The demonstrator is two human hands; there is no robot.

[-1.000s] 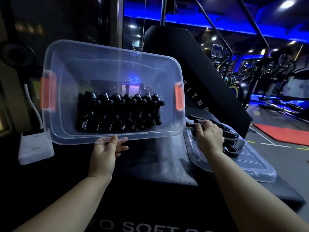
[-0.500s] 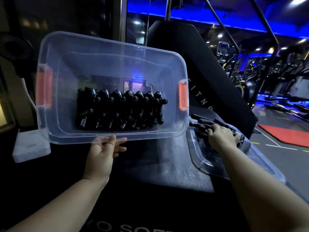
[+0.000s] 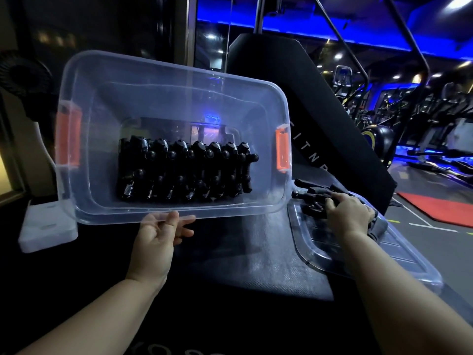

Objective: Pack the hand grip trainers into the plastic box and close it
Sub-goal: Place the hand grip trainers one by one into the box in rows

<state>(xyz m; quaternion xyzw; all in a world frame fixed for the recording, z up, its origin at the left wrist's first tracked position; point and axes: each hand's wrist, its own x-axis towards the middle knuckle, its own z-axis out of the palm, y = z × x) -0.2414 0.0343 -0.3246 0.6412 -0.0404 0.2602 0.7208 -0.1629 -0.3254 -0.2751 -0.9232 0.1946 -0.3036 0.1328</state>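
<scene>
A clear plastic box (image 3: 163,80) with orange latches is tipped up so its opening faces me. A row of several black hand grip trainers (image 3: 184,172) with steel springs lies against its lower wall. My left hand (image 3: 158,234) holds the box's near rim, fingers curled under the edge. The clear lid (image 3: 340,254) lies flat to the right of the box. A small pile of loose black trainers (image 3: 311,194) sits on the lid. My right hand (image 3: 349,216) rests on that pile with its fingers curled over one trainer.
Everything sits on a black padded surface (image 3: 243,265). A white block (image 3: 47,226) stands at the left, beside a black fan (image 3: 24,80). A tall black machine panel (image 3: 294,98) rises behind the box. Gym machines and a red mat (image 3: 435,208) fill the right background.
The box has tipped a little more, its right end lower. My right hand has slid further onto the pile of trainers on the lid. My left hand stays on the rim.
</scene>
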